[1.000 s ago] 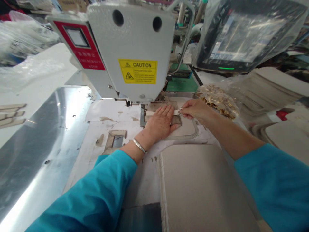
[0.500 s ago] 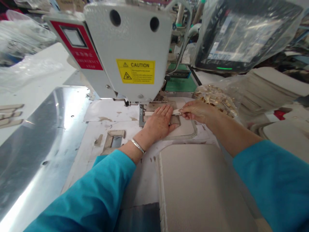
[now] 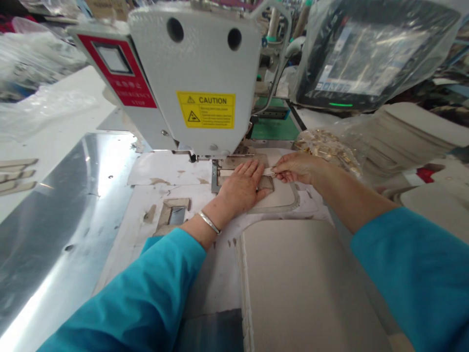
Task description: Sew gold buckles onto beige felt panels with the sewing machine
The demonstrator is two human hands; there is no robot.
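My left hand [image 3: 242,186] lies flat with fingers outstretched on a narrow pale strap [image 3: 227,172] and the metal clamp frame [image 3: 214,177] around it, under the sewing machine head [image 3: 205,63]. My right hand [image 3: 297,168] is closed, thumb and fingertips pinching the strap's right end; a small metal piece that showed there is now mostly hidden by the fingers. Beneath both lies a beige panel [image 3: 287,195] with rounded corners. Nearer to me rests a stack of larger beige panels [image 3: 293,274].
A bag of gold-coloured metal fittings [image 3: 330,149] sits right of my right hand. A plastic-wrapped control screen [image 3: 370,58] stands behind it. More beige panels [image 3: 414,127] are piled at right. Several straps [image 3: 16,176] lie on the left table.
My right hand has shifted slightly left along the strap, and its fingertips now cover the metal piece. My left hand stays in place, pressing flat.
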